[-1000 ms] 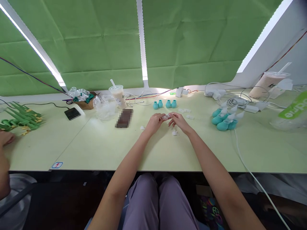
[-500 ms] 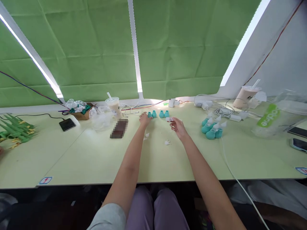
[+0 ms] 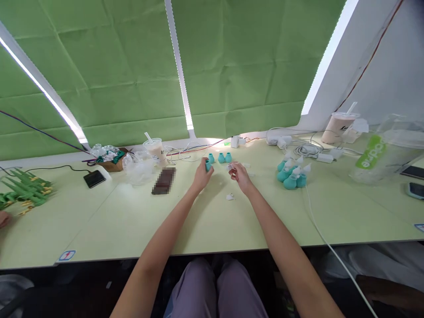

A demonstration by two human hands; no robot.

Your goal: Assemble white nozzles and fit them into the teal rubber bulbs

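Observation:
My left hand (image 3: pixel 201 176) is wrapped round a small teal rubber bulb (image 3: pixel 208 165), its open neck facing up. Between the fingers of my right hand (image 3: pixel 240 175) is a small whitish translucent nozzle (image 3: pixel 229 167), partly covered by the fingertips. Just behind my hands, three more teal bulbs (image 3: pixel 221 158) stand upright in a row. A few whitish bits (image 3: pixel 229 197) lie on the table in front of my right hand. Off to the right stands a cluster of several teal bulbs (image 3: pixel 290 182) fitted with clear pointed tips.
Drink cups (image 3: pixel 155 151) with straws, a plastic bag (image 3: pixel 137 168) and a small box (image 3: pixel 114 163) line the back left. Chargers and cables (image 3: pixel 308 150) lie at the back right, near a large clear bag (image 3: pixel 384 163). A white cable (image 3: pixel 318 225) crosses the table's front edge.
My left hand has lifted one teal bulb from the row and drawn it nearer. My right hand has shifted slightly, still holding the nozzle. The view has tilted a little.

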